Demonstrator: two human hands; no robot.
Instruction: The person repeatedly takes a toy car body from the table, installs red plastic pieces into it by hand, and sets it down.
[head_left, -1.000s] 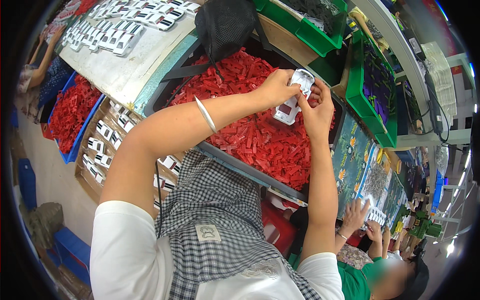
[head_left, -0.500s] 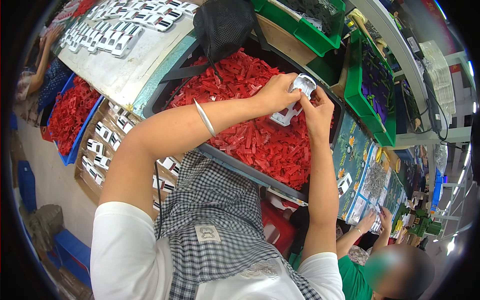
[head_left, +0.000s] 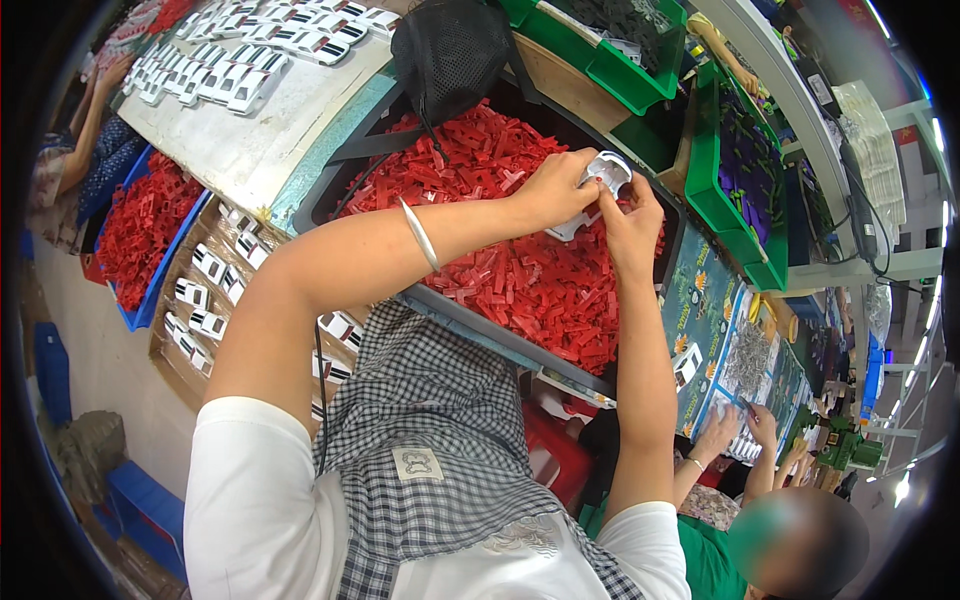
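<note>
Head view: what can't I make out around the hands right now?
All in the head view:
White car shell: middle covered by left hand and right hand.
Red parts: some hidden behind the left forearm.
Silver pieces: too small to tell singly.

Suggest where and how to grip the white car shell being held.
Probably pinch the far rim of the white car shell, coming from the far side: that end shows uncovered between the left hand and right hand, which hold its sides.
</note>
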